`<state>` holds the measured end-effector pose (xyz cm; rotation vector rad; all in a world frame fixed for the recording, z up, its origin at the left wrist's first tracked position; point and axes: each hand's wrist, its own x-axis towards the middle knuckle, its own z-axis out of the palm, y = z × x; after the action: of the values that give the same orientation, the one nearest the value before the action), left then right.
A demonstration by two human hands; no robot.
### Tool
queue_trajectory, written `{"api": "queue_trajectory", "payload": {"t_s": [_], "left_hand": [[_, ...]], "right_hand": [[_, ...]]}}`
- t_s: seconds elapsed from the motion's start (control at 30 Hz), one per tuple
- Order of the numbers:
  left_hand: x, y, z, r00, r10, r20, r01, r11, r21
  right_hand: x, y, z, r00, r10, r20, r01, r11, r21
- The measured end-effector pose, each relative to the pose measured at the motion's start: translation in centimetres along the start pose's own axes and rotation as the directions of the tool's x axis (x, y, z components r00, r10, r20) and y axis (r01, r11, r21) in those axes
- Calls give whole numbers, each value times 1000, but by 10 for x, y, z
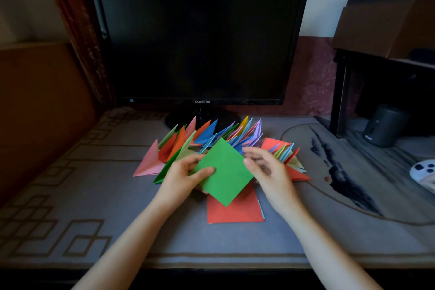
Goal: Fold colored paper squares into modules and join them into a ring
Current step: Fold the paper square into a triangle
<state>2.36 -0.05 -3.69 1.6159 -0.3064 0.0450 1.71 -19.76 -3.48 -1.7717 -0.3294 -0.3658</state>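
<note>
the left hand (186,175) pinches the green paper square (223,172) by its left corner, thumb on top, holding it above the stack of flat sheets (235,213). the right hand (266,169) sits at the right corner, fingers loosely spread (not clearly gripping). folded modules (207,139) fan out behind. the sheet looks light and floppy, creases easily; best held by opposite corners.
</note>
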Motion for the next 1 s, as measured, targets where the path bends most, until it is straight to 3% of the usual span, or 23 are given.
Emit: {"api": "queue_trajectory", "payload": {"t_s": [0.1,0.23,0.4,0.7,0.83,1.0], "left_hand": [[1,0,-3,1000,-12,-27,11,999,-49],[1,2,-3,999,-46,-16,44,992,-117],[-2,5,1,996,-58,66,67,987,-146],[-11,16,7,986,-43,159,77,974,-211],[-11,16,10,998,-28,62,28,1000,-4],[-11,15,9,999,33,29,-35,997,65]], "right_hand": [[-3,-2,-5,985,-126,116,133,990,-55],[-7,4,-4,948,-162,274,225,949,-218],[-1,10,-1,956,-234,178,283,899,-335],[-3,0,5,996,-45,82,47,999,-26],[-5,-2,10,994,54,93,-70,982,177],[-5,-1,12,985,87,151,-109,984,139]]}}
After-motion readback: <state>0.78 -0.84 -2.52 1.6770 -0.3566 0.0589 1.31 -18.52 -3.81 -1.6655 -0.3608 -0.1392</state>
